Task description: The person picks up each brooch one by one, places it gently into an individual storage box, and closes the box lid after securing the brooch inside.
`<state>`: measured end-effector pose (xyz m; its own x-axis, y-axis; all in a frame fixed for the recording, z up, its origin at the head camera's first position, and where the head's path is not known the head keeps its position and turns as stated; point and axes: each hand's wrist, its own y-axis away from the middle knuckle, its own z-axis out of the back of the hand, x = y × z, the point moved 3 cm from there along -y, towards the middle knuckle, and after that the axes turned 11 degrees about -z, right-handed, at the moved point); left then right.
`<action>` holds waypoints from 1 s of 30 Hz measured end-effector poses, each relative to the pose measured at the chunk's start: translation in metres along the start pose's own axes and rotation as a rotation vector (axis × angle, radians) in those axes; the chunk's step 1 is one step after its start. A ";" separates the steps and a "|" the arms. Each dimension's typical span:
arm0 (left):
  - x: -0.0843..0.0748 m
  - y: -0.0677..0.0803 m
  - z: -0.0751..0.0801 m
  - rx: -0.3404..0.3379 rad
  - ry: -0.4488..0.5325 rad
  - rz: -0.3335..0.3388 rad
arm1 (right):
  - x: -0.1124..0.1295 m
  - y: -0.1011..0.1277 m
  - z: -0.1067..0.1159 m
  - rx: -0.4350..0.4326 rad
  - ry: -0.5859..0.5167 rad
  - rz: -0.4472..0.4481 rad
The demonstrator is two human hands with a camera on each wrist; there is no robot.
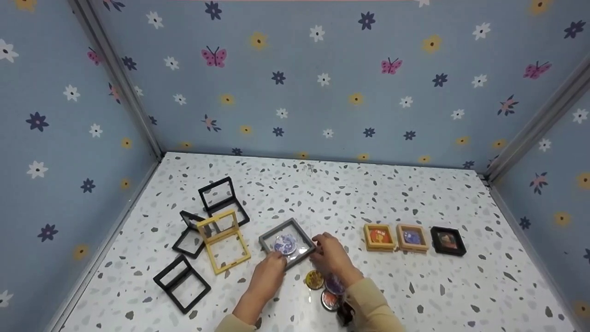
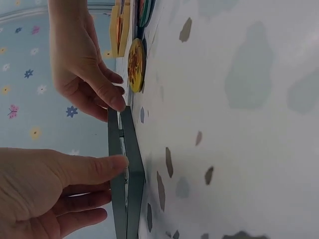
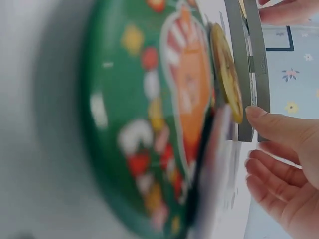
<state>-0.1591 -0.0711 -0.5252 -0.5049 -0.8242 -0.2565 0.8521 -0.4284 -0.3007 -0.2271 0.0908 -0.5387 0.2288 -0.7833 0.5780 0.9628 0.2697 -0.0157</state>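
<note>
A grey square display frame (image 1: 267, 239) with clear film lies on the table, its two halves nearly together with a thin gap along the edge (image 2: 123, 144). Inside it sits a round blue-and-white badge (image 1: 286, 244). My left hand (image 1: 268, 273) grips the frame's near edge, thumb at the seam and fingers over the top. At the right corner my right hand (image 1: 333, 254) pinches the frame between thumb and fingers. Just below that hand lie a yellow badge (image 1: 314, 279), a purple badge (image 1: 335, 284) and an orange badge (image 1: 330, 300). A green badge (image 3: 144, 119) looms close in the right wrist view.
To the left stand open frames: a yellow one (image 1: 210, 254) and several black ones, including the nearest (image 1: 185, 310). On the right, a yellow frame (image 1: 367, 239), a light-wood-coloured frame (image 1: 414, 250) and a black frame (image 1: 435, 237) hold badges. Flowered walls (image 1: 295, 60) enclose the table.
</note>
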 end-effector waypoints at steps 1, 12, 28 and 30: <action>0.001 0.000 0.001 -0.006 0.017 0.002 | 0.001 0.001 0.001 -0.013 0.014 0.028; 0.031 0.006 0.036 -0.216 0.003 -0.027 | 0.021 0.001 0.005 -0.073 0.249 0.387; 0.104 0.022 0.083 -0.441 -0.171 0.138 | 0.026 -0.003 -0.004 0.044 0.403 0.484; 0.110 0.023 0.083 -0.420 -0.174 0.173 | 0.026 -0.003 -0.004 0.054 0.407 0.484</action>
<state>-0.1832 -0.2028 -0.4841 -0.3000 -0.9351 -0.1887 0.7736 -0.1227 -0.6216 -0.2236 0.0674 -0.5274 0.6829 -0.7130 0.1590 0.7305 0.6663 -0.1499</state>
